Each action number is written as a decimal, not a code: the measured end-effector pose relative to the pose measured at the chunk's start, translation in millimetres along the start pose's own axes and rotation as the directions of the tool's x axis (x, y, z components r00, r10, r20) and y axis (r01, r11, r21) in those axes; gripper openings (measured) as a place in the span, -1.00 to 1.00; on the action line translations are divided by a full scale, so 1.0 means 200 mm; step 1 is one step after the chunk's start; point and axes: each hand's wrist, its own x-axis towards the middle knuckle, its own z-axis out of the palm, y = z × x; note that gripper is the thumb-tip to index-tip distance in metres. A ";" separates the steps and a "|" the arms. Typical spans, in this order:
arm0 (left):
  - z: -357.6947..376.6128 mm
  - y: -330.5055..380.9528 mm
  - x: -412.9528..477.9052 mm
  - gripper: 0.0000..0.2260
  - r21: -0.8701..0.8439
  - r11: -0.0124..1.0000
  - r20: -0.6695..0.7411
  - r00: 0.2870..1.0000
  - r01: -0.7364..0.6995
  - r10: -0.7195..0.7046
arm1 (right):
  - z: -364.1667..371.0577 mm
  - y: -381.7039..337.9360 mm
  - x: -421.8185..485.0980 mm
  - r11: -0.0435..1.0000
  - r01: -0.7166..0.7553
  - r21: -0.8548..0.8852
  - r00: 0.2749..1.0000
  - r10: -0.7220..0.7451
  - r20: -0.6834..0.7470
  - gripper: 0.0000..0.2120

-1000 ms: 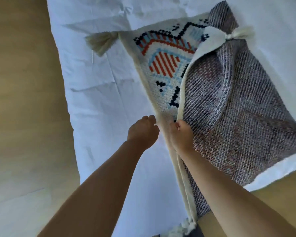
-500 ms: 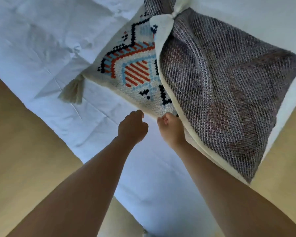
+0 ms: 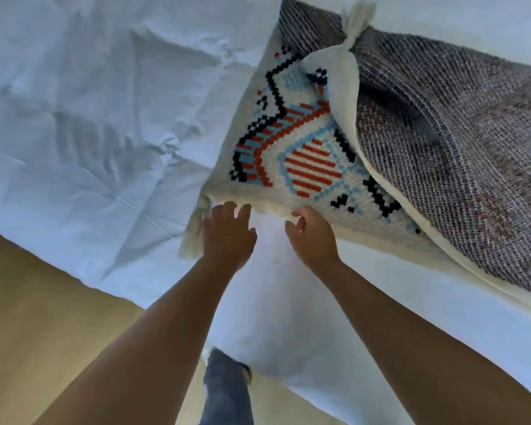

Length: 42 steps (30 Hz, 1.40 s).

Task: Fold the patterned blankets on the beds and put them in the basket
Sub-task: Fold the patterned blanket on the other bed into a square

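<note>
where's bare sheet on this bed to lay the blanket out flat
Wrinkled bare sheet fills everything left of the blanket, down to the floor edge. A smaller patch lies nearer than the blanket's cream border. The right is crowded with folded blanket.

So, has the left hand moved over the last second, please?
Yes. The left hand went leftward along the blanket edge, from beside the right hand to the corner tassel.
</note>
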 end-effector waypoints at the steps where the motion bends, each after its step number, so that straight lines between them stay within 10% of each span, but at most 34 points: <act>1: 0.00 -0.07 0.04 -0.52 -0.008 1.000 -0.012 1.000 -0.005 0.005 | 0.06 -0.04 0.03 0.999 0.013 -0.047 1.000 -0.013 0.002 -0.73; 9: 0.04 -0.29 0.30 -0.54 -0.043 0.996 0.092 0.992 -0.077 0.081 | 0.37 -0.19 0.26 0.784 0.220 -0.581 0.960 -0.280 -0.015 -0.74; 13: -0.05 -0.54 0.33 -0.61 0.293 0.853 -0.011 0.891 -0.432 0.455 | 0.48 -0.28 0.26 0.745 0.245 -0.620 0.964 -0.258 0.071 -0.81; 18: -0.12 -0.82 0.32 -0.66 0.435 0.734 0.007 0.817 -0.521 0.576 | 0.65 -0.43 0.18 0.792 0.292 -0.537 0.956 -0.258 0.140 -0.80; 25: -0.17 -0.53 0.37 -0.79 0.291 0.874 0.129 0.921 -0.390 0.369 | 0.46 -0.41 0.21 0.923 0.178 -0.341 0.983 -0.152 0.101 -0.81; 35: -0.38 0.42 0.84 -0.61 0.087 0.923 -0.033 0.925 -0.375 0.379 | -0.38 -0.12 0.53 0.975 -0.074 -0.209 0.927 -0.010 -0.375 -0.72; 42: -0.40 0.87 1.24 -0.27 -0.017 0.978 -0.003 0.978 -0.209 0.209 | -0.49 -0.06 0.85 0.994 -0.102 -0.040 0.978 0.092 -0.188 -0.76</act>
